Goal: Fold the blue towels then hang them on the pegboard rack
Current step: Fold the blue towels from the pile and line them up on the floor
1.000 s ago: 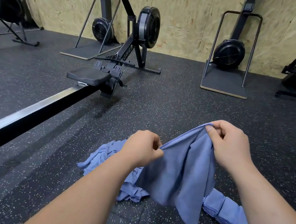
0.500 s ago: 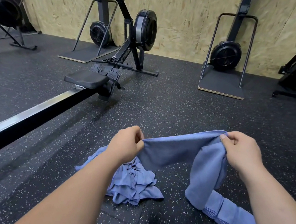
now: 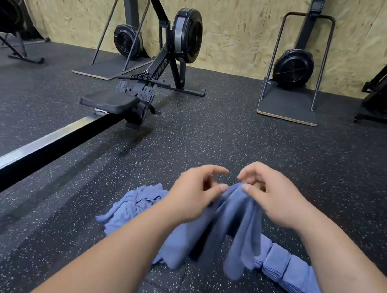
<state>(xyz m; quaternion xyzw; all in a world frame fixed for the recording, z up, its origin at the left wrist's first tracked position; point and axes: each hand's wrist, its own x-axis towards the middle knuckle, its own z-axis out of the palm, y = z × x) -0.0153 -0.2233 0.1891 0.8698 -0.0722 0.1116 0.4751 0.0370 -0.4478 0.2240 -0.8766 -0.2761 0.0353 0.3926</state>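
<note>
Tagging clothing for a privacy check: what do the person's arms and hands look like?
The left forearm and right forearm are bare to the frame's edge, with no sleeve in view. The left hand and right hand are ungloved; no watch, band or ring shows, though blur softens the fingers.

Soft light, some blur

Fairly bright and even; shadows on the floor (image 3: 286,155) are faint. The rail (image 3: 36,150) on the left catches a pale sheen. The left hand (image 3: 193,191), right hand (image 3: 275,198) and towel (image 3: 235,228) are motion-smeared. Wide lens bows the far wall (image 3: 242,28).
</note>
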